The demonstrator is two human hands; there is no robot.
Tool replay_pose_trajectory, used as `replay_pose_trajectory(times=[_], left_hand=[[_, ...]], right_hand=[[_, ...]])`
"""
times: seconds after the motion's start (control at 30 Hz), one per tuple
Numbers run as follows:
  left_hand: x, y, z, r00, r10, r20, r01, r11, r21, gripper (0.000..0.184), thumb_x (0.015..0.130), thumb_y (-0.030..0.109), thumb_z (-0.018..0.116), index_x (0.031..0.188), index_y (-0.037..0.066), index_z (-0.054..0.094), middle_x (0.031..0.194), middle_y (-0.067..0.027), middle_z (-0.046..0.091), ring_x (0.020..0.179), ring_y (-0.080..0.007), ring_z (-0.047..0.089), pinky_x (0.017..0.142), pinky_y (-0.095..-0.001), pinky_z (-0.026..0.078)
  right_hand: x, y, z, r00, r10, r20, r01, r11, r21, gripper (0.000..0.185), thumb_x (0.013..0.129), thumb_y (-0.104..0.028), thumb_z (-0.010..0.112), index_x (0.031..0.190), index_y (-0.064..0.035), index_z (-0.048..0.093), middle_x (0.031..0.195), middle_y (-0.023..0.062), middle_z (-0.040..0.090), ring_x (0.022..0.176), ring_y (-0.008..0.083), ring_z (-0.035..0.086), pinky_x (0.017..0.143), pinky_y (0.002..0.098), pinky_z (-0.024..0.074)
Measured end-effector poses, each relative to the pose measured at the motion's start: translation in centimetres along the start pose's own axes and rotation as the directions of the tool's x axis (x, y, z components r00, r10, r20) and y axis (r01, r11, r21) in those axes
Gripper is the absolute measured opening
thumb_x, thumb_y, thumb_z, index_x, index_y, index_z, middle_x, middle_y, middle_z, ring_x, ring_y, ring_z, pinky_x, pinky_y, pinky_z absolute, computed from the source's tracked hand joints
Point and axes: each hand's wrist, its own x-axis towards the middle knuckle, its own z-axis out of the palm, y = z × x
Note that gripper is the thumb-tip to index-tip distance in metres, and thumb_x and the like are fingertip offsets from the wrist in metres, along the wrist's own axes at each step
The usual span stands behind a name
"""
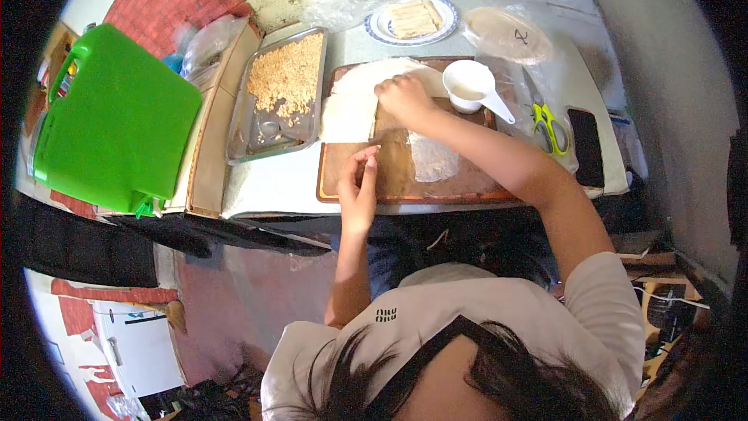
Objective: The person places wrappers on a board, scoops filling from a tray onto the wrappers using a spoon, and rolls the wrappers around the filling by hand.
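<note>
My right hand (405, 98) is closed, its fingertips down at the pale, thin dough sheets; what it pinches is hidden. A pale sheet (347, 118) lies left of it, and a larger rounded sheet (389, 72) lies behind. My left hand (359, 187) is raised over the front of the brown board (487, 187), thumb and fingers drawn together; anything between them is too small to make out. A single translucent sheet (434, 159) lies flat on the board below my right forearm. A white cup with a handle (469, 82), with pale contents, stands at the board's back right.
Left of the board, a metal tray (237, 148) holds crumbly tan filling and a spoon (269, 131). Behind, a blue-rimmed plate (374, 30) carries several pale rolls. Plastic-wrapped round sheets (508, 34), green scissors (551, 131) and a phone (586, 146) lie right. A green jug (117, 121) stands far left.
</note>
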Motion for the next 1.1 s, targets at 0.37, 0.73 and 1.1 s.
replay_pose_trajectory(times=[0.37,0.73,1.1], left_hand=[[-0.4,0.8,-0.4,0.999,-0.047,0.011,0.048,0.998,-0.030,0.025,0.100,0.017,0.051,0.116,0.000,0.061,0.110,-0.0050,0.065,0.100,-0.0108,0.056,0.090,-0.0251,0.042],[0.8,4.2,4.9,0.997,0.001,-0.083,-0.029,0.941,-0.338,0.036,0.095,0.011,0.061,0.127,0.000,0.052,0.120,-0.0102,0.062,0.111,-0.0122,0.054,0.097,-0.0286,0.040],[3.0,3.4,1.8,0.905,-0.077,0.419,0.201,0.945,-0.260,0.022,0.094,0.016,0.065,0.112,0.003,0.062,0.090,0.0014,0.067,0.074,-0.0031,0.057,0.065,-0.0191,0.047]], right_hand=[[1.7,1.4,-2.8,0.838,0.521,-0.160,-0.274,0.657,0.703,0.011,0.092,-0.013,0.055,0.088,-0.0051,0.061,0.072,0.0173,0.066,0.069,0.0355,0.067,0.061,0.0441,0.0519],[-0.8,1.3,-13.9,0.630,0.672,0.388,-0.143,-0.392,0.909,0.017,0.096,-0.015,0.055,0.109,-0.0037,0.053,0.103,0.0115,0.061,0.093,0.0228,0.063,0.074,0.0378,0.0541],[-9.6,0.2,-16.2,0.683,0.644,0.345,-0.210,-0.279,0.937,0.035,0.091,-0.005,0.062,0.123,-0.0054,0.048,0.101,0.0090,0.062,0.096,0.0191,0.063,0.080,0.0332,0.0525]])
